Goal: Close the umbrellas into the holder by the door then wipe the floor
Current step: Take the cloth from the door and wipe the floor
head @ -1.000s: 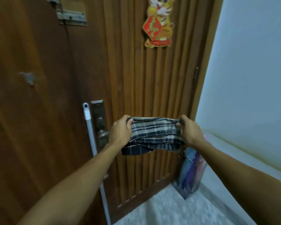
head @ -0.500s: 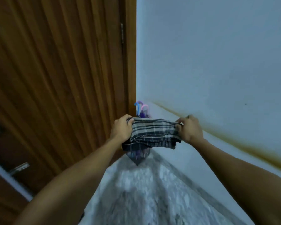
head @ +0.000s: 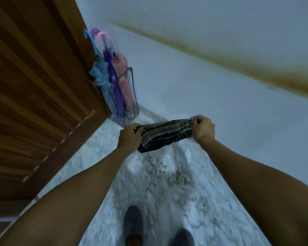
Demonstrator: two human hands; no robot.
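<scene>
Stretching between your fists, the plaid cloth (head: 164, 134) hangs above the marble floor (head: 167, 183): your left hand (head: 130, 137) pinches one end, your right hand (head: 203, 128) the other, near the umbrellas (head: 114, 73) in their holder (head: 130, 103).

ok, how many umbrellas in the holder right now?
3, all closed and upright in the clear holder in the corner by the door: blue umbrella nearest the door, purple umbrella in the middle, pink umbrella wall-side. Others could be hidden behind them.
</scene>
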